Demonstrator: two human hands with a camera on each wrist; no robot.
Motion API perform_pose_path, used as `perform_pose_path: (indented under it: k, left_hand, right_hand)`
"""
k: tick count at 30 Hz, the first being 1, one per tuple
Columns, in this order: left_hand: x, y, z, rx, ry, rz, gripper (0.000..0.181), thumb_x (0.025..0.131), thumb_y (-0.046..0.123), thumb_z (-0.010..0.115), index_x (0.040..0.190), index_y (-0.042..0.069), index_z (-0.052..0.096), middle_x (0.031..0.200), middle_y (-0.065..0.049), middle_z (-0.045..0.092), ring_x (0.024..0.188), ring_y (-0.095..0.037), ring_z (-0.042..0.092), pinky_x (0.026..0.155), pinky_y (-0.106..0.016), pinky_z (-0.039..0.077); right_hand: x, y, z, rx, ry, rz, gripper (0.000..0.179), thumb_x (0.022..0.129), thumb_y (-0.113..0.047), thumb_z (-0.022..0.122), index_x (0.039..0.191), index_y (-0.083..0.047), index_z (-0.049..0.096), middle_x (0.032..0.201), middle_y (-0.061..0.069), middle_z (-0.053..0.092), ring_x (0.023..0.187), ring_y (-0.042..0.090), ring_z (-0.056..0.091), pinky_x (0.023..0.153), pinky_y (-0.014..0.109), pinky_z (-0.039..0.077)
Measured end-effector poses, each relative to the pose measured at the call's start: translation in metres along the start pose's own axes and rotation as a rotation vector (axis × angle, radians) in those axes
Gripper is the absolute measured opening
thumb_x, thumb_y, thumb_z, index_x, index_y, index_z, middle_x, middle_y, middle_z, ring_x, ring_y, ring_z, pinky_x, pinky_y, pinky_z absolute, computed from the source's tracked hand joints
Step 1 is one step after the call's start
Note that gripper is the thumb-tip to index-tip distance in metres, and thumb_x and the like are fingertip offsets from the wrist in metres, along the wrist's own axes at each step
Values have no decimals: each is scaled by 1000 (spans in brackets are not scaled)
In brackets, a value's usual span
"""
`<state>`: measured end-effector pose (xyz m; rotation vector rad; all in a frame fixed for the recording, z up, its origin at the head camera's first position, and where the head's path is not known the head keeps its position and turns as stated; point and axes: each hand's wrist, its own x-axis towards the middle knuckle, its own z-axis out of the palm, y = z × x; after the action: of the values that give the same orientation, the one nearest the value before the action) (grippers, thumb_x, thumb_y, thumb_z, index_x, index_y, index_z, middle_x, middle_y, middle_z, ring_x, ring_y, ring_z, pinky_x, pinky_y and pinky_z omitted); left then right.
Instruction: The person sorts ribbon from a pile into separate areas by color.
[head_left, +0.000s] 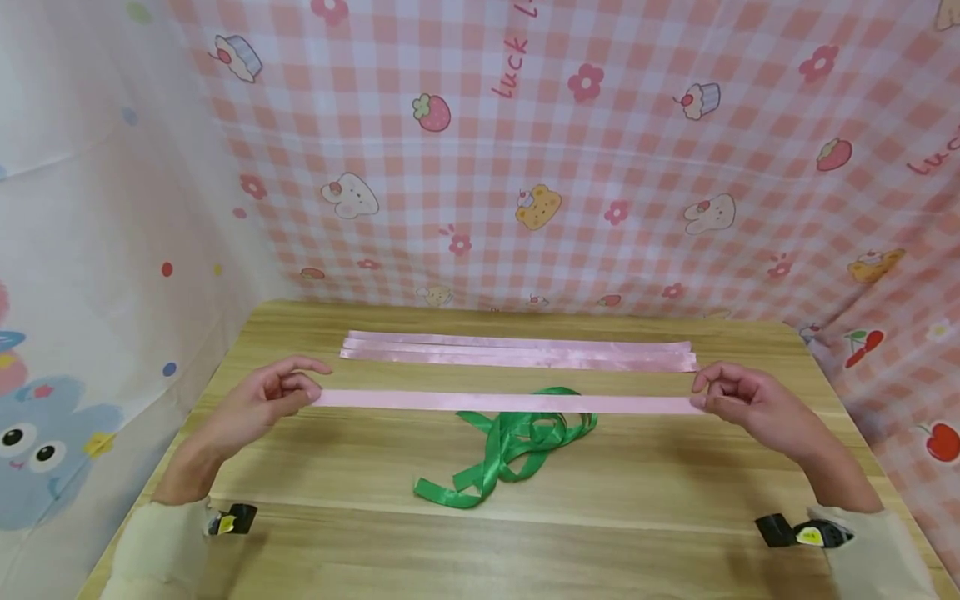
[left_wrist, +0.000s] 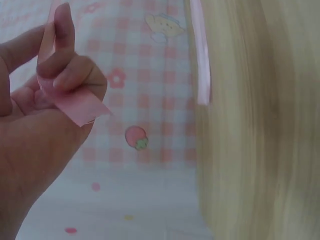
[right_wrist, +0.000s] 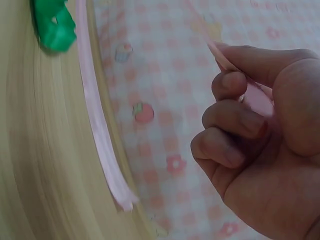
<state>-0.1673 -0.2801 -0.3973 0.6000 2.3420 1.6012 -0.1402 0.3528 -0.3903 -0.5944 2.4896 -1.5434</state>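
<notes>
A pink ribbon [head_left: 510, 402] is stretched taut and nearly level between both hands, above the table. My left hand [head_left: 272, 392] pinches its left end; in the left wrist view a short tail of the ribbon [left_wrist: 80, 106] sticks out past the fingers. At the other end my right hand [head_left: 738, 398] grips it between thumb and forefinger, other fingers curled, as the right wrist view shows. Behind it several pink ribbon strips [head_left: 517, 350] lie side by side. A loose tangle of green ribbon [head_left: 495, 458] rests on the table, partly crossed by the held ribbon.
The wooden table [head_left: 360, 550] ends at the back against a pink checked cloth [head_left: 480, 167] with printed fruit and animals. A white printed cloth [head_left: 97, 225] hangs at the left. Black wrist cameras [head_left: 242, 518] sit at both sleeves.
</notes>
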Motion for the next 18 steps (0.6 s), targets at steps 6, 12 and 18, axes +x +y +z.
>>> perform_pose_path:
  k: [6, 12, 18]
  left_hand:
    - [-1, -10, -9, 6, -33, -68, 30, 101, 13, 57, 130, 7, 53, 101, -8, 71, 89, -13, 64, 81, -25, 51]
    - [4, -26, -11, -10, 26, -159, 31, 99, 16, 61, 127, 3, 54, 95, -5, 73, 84, -20, 65, 77, -33, 53]
    - [13, -39, -9, -22, 70, -237, 43, 101, 18, 59, 133, -7, 48, 96, -18, 72, 89, -23, 69, 84, -32, 56]
  right_hand:
    - [-7, 14, -11, -51, 94, 73, 8, 99, -4, 58, 105, 0, 56, 76, -3, 51, 64, 19, 46, 53, 32, 39]
    - [-8, 32, -15, -23, 142, 121, 7, 98, -6, 60, 102, -2, 57, 70, -5, 49, 59, 19, 43, 49, 34, 35]
    - [-6, 50, -17, -63, 204, 201, 15, 101, -10, 57, 107, 3, 55, 77, -3, 59, 66, 16, 50, 58, 32, 39]
